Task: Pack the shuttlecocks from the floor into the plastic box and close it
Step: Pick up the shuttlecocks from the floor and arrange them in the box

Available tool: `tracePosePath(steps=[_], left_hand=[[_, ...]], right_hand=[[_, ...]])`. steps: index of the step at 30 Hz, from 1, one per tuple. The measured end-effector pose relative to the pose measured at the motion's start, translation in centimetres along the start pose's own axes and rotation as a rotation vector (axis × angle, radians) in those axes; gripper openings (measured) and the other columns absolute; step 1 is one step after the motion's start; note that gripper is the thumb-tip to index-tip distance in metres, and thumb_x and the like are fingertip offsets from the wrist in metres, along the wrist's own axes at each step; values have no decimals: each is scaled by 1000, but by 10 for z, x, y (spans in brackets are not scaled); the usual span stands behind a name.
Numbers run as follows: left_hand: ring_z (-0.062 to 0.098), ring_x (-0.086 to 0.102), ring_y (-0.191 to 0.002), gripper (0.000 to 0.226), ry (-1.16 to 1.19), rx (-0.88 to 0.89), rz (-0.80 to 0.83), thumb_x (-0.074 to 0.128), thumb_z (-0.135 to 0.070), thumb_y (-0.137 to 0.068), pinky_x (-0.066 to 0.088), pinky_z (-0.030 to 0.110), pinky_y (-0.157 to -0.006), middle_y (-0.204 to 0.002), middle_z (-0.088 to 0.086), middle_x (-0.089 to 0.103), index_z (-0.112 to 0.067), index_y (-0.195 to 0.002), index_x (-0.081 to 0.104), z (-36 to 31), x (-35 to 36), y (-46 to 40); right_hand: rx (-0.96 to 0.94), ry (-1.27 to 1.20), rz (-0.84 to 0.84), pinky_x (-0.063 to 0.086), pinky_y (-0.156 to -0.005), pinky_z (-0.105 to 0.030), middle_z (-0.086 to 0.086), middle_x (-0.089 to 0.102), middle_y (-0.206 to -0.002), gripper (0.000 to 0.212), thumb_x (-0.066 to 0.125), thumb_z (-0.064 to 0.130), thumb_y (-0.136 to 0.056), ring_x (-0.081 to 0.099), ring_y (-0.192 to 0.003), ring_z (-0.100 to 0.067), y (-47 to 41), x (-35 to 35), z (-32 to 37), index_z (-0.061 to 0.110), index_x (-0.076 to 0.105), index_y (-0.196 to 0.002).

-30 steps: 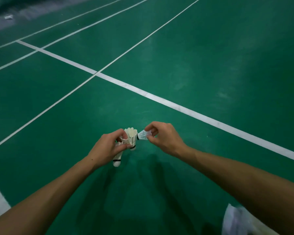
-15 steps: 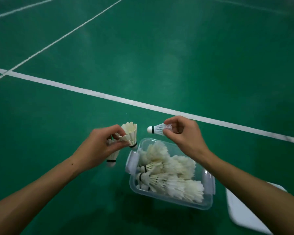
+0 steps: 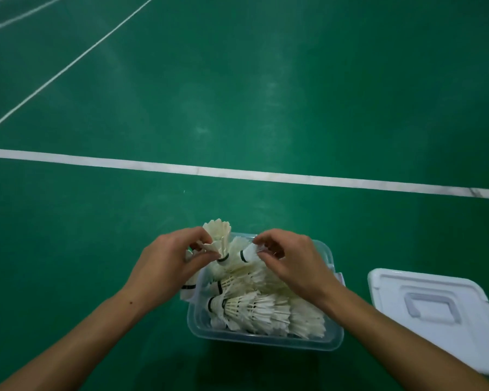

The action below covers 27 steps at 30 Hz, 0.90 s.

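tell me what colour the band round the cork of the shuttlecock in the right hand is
Black, on a white cork; the head view shows it on the shuttlecock pinched by the right hand.

Indoor badminton court (sports hall); green floor (image 3: 294, 80); white court lines (image 3: 237, 174).

Green court floor (image 3: 322, 94) spreading across the whole view and showing faint pale scuffs, a broad white line (image 3: 237, 174) running across it from left to right, thinner white lines (image 3: 68, 64) slanting away at upper left
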<state>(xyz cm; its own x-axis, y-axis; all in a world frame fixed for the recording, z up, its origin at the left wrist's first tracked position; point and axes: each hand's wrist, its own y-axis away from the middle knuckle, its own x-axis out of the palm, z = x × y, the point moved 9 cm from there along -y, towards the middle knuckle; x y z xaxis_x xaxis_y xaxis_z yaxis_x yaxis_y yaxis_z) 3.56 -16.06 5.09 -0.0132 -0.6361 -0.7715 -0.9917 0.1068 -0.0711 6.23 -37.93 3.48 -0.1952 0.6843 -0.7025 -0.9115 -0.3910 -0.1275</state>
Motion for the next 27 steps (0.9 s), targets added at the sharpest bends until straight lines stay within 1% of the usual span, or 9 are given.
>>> tracePosePath(steps=[3, 6, 10, 13, 17, 19, 23, 25, 27], left_hand=[[0, 64, -71, 21, 13, 0, -8, 78, -52, -84, 55, 33, -63, -83, -26, 68, -38, -93, 66, -1, 1, -2], [-1, 64, -75, 19, 0, 18, 2, 81, -48, -84, 52, 30, -61, -81, -27, 68, -37, -91, 67, -7, 3, -4], [2, 65, -79, 16, -30, 36, 12, 80, -47, -84, 53, 31, -62, -82, -24, 68, -37, -90, 69, -12, 3, -7], [0, 65, -81, 16, -67, 68, 26, 78, -51, -85, 50, 27, -62, -81, -25, 67, -39, -90, 69, -17, -2, -9], [0, 66, -76, 21, -181, 151, 85, 70, -59, -85, 54, 31, -63, -86, -26, 70, -40, -92, 68, -28, -12, -18], [-1, 65, -73, 22, -241, 208, 116, 68, -61, -86, 52, 30, -60, -87, -26, 71, -39, -91, 68, -37, -16, -25], [6, 65, -73, 22, -335, 270, 168, 70, -58, -87, 53, 34, -62, -88, -23, 71, -38, -95, 66, -56, -16, -40], [6, 64, -72, 21, -320, 280, 162, 72, -56, -87, 54, 35, -63, -86, -23, 69, -37, -95, 68, -65, -17, -47], [5, 63, -74, 20, -270, 254, 163, 73, -56, -86, 55, 37, -65, -85, -23, 68, -38, -95, 69, -68, -18, -51]], right_hand=[[8, -1, -3, 59, -90, -22, 7, 78, -107, 25, 75, 14, -95, 70, -93, 0, -8, 10, -4, 17, 74, -120], [14, 34, 22, 60, -91, -25, 6, 79, -108, 32, 78, 19, -93, 71, -93, -1, -17, 20, -2, 20, 73, -124], [70, 1, 48, 63, -87, -30, 9, 80, -102, 52, 81, 23, -91, 73, -89, -1, -22, 22, -7, 29, 59, -138], [56, -24, 99, 61, -88, -29, 10, 77, -106, 57, 81, 28, -90, 70, -91, -1, -18, 17, -7, 28, 56, -141], [-25, 54, 133, 57, -95, -28, 13, 72, -119, 57, 81, 41, -87, 64, -105, 0, -12, 0, 0, 26, 59, -137], [-62, 89, 96, 57, -97, -31, 13, 69, -125, 56, 79, 44, -87, 62, -109, 0, -14, -16, 6, 25, 60, -136], [-166, 66, 21, 53, -100, -33, 12, 65, -131, 52, 81, 40, -87, 59, -118, -5, -24, -40, 31, 24, 64, -133], [-204, 71, 32, 52, -101, -35, 13, 64, -131, 48, 83, 36, -86, 58, -122, -9, -28, -39, 40, 25, 66, -130], [-213, 102, 19, 53, -97, -38, 14, 64, -128, 37, 82, 34, -87, 58, -119, -10, -31, -37, 43, 26, 70, -122]])
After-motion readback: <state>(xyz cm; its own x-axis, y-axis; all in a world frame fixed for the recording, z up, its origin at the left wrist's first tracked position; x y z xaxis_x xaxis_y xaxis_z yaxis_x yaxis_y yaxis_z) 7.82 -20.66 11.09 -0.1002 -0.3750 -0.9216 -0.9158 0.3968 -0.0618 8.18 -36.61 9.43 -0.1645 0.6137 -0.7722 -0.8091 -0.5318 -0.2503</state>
